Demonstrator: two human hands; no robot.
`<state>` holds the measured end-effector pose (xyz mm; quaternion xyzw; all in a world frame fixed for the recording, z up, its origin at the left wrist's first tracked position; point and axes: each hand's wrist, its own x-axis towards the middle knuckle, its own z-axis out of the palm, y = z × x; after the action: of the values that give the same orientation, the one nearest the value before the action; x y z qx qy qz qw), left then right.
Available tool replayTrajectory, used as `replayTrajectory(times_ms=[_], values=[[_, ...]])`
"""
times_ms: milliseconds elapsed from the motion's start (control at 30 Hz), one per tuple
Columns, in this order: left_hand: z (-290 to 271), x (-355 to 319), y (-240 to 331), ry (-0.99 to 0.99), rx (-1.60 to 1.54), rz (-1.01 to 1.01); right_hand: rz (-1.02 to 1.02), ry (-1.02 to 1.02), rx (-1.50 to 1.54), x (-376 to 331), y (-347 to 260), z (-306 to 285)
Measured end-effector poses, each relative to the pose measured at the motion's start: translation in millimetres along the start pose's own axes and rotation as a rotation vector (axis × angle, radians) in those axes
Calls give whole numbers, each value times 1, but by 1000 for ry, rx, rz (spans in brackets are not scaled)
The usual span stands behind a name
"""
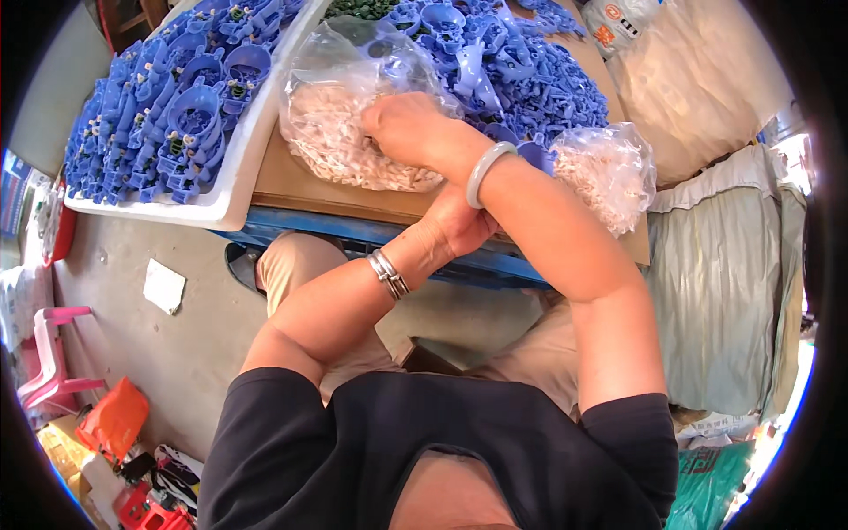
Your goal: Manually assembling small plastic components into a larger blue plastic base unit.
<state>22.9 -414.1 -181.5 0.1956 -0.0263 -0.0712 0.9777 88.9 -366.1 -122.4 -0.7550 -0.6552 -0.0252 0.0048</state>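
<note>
My right arm crosses over to the left. My right hand (402,128), its fingers bent together, is at a clear plastic bag (322,62) filled with small pale pinkish pieces (331,137); what lies between its fingertips is too small to make out. Below my right wrist, my left hand (464,221) is at the table's near edge, its fingers mostly hidden behind the right forearm. Just beyond that forearm a blue plastic cup-like part (535,157) shows; whether my left hand touches it I cannot tell. Behind the bag spreads a heap of blue plastic parts (530,71).
At the left stands a white foam tray (234,199) with rows of blue assembled parts (168,124). A second bag of pale pieces (605,177) sits at the right on the brown cardboard (309,190). Large sacks (715,274) flank the right side; a pink stool (53,353) stands at left.
</note>
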Motion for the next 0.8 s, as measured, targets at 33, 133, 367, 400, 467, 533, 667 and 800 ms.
replayTrajectory(times_ms=[33,133,367,400,467,533,667,800], values=[[5,-4,3,33,-9,11,41,48,-19,-1,-1,-3],[3,-4,7,29,-48,-19,109,155,-30,-8,7,-21],[-3,-5,7,38,-143,3,35,564,236,-64,17,-63],[-3,-6,8,36,-143,-2,62,615,350,-81,12,-70],[0,-6,7,-11,-168,28,140,581,443,-117,10,-72],[-1,-6,5,-36,-158,37,221,550,541,-147,9,-64],[-1,-5,2,-108,-161,28,433,576,904,-184,4,-35],[-5,-4,-2,-133,-85,42,386,660,603,-199,8,-16]])
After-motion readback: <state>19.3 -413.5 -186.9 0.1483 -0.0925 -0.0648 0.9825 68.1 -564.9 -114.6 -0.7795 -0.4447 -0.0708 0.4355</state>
